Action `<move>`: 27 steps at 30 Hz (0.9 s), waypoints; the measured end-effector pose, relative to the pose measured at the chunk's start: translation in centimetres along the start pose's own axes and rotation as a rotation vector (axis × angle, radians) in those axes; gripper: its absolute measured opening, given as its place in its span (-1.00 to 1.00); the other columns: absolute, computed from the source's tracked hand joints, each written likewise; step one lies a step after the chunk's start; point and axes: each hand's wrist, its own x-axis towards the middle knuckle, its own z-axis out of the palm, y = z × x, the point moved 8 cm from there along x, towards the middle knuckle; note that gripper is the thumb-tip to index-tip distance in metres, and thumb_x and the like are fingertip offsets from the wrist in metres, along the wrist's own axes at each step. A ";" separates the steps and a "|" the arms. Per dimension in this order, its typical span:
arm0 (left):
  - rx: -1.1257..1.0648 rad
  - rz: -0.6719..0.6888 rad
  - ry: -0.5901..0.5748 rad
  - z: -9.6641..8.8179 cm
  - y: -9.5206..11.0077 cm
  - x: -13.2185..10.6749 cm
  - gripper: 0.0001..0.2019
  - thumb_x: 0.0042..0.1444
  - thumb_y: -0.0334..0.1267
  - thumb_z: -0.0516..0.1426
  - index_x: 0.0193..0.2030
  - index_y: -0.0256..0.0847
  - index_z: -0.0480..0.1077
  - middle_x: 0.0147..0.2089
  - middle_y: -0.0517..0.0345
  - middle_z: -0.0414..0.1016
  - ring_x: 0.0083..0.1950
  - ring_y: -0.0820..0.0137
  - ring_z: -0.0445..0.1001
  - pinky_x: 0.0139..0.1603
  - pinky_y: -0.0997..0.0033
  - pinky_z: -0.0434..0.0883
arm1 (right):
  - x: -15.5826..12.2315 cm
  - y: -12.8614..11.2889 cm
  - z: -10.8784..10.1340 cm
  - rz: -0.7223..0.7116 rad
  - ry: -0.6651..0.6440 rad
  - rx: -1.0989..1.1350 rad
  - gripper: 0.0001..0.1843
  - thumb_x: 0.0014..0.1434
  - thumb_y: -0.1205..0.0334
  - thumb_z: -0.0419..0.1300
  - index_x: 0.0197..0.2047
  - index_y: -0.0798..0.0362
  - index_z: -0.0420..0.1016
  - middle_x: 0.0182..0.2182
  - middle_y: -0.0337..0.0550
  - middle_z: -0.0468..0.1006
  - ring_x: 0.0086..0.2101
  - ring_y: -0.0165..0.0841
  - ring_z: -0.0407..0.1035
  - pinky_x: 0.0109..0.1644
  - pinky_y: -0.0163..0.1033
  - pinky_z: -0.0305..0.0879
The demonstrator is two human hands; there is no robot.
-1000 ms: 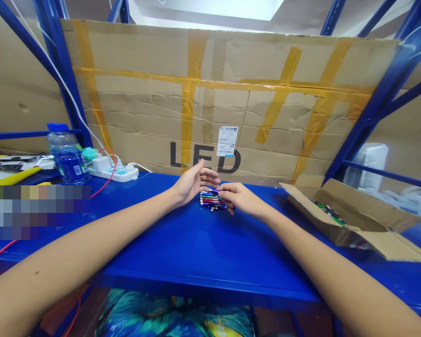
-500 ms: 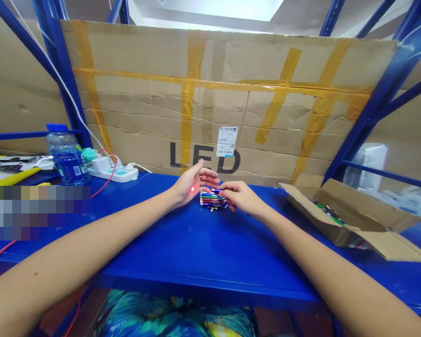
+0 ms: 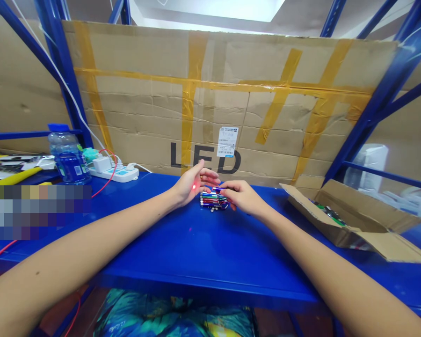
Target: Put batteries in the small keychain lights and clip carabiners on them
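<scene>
A small pile of coloured pen-shaped laser pointers point(image 3: 212, 201) lies on the blue shelf top point(image 3: 203, 243). My right hand point(image 3: 241, 196) pinches one pointer just above the pile, aimed to the left. My left hand point(image 3: 193, 183) stands open beside the pile, palm facing right, fingers stretched out. A red light dot glows on that palm.
An open cardboard box point(image 3: 351, 215) with more pointers sits at the right. A taped cardboard sheet marked LED point(image 3: 231, 103) closes the back. At the left stand a water bottle point(image 3: 67, 157) and a white power strip point(image 3: 114, 172) with a red cable.
A red light dot has appeared on my left palm since a second ago and has shifted slightly up. Both hands have stayed nearly in place.
</scene>
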 end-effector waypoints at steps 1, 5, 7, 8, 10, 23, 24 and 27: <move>-0.001 0.000 0.000 0.0 0.0 0.0 -0.44 0.17 0.24 0.01 -0.30 -0.28 0.52 -0.23 -0.09 0.58 -0.14 0.22 0.50 -0.15 0.27 0.34 | 0.0 -0.1 0.0 -0.004 0.002 -0.002 -0.80 0.12 0.24 0.09 -0.31 0.12 0.51 -0.67 -0.30 0.38 -0.68 -0.46 0.21 -0.58 -0.32 0.12; 0.001 -0.005 -0.003 0.1 0.0 0.0 -0.44 0.17 0.23 0.01 -0.29 -0.28 0.51 -0.22 -0.08 0.58 -0.13 0.22 0.49 -0.14 0.28 0.34 | -0.1 -0.1 0.1 -0.011 -0.011 -0.003 -0.80 0.13 0.22 0.09 -0.31 0.12 0.50 -0.67 -0.32 0.36 -0.69 -0.47 0.20 -0.58 -0.32 0.13; 0.005 -0.005 0.001 0.1 0.0 -0.1 -0.44 0.17 0.23 0.02 -0.29 -0.29 0.51 -0.23 -0.09 0.57 -0.12 0.22 0.50 -0.14 0.28 0.35 | -0.1 -0.1 0.2 -0.010 -0.017 -0.005 -0.80 0.12 0.22 0.10 -0.30 0.13 0.50 -0.66 -0.32 0.36 -0.68 -0.47 0.20 -0.58 -0.33 0.12; 0.007 -0.004 0.001 0.0 0.0 -0.1 -0.44 0.16 0.23 0.02 -0.29 -0.30 0.51 -0.24 -0.09 0.57 -0.13 0.22 0.50 -0.15 0.28 0.35 | -0.1 -0.1 0.2 -0.012 -0.014 -0.007 -0.79 0.12 0.22 0.10 -0.29 0.13 0.51 -0.66 -0.32 0.36 -0.68 -0.47 0.20 -0.58 -0.33 0.12; 0.007 -0.002 -0.003 0.1 0.0 -0.1 -0.43 0.16 0.24 0.02 -0.28 -0.31 0.51 -0.23 -0.08 0.57 -0.13 0.23 0.49 -0.15 0.29 0.35 | -0.1 -0.1 0.1 -0.017 0.000 -0.014 -0.77 0.13 0.20 0.10 -0.26 0.13 0.52 -0.65 -0.32 0.37 -0.67 -0.47 0.20 -0.58 -0.33 0.14; 0.023 -0.001 0.010 0.2 0.2 -0.2 -0.44 0.19 0.22 0.00 -0.29 -0.30 0.50 -0.23 -0.08 0.56 -0.12 0.25 0.48 -0.18 0.32 0.34 | -0.3 -0.6 -0.4 -0.025 0.065 -0.025 -0.77 0.12 0.20 0.11 -0.26 0.15 0.51 -0.65 -0.32 0.38 -0.67 -0.48 0.19 -0.57 -0.33 0.12; 0.021 0.000 0.011 0.2 0.2 -0.2 -0.45 0.19 0.21 0.00 -0.29 -0.30 0.50 -0.23 -0.07 0.56 -0.13 0.25 0.48 -0.19 0.33 0.34 | -0.3 -0.6 -0.5 -0.025 0.067 -0.023 -0.77 0.12 0.21 0.11 -0.25 0.16 0.52 -0.64 -0.32 0.38 -0.67 -0.48 0.19 -0.57 -0.33 0.12; 0.021 -0.002 0.004 0.2 0.3 -0.2 -0.44 0.19 0.22 0.00 -0.30 -0.30 0.50 -0.22 -0.07 0.56 -0.14 0.25 0.48 -0.20 0.33 0.34 | -0.3 -0.8 -0.6 -0.064 0.081 -0.022 -0.75 0.12 0.20 0.11 -0.23 0.16 0.53 -0.64 -0.31 0.38 -0.64 -0.47 0.21 -0.53 -0.32 0.14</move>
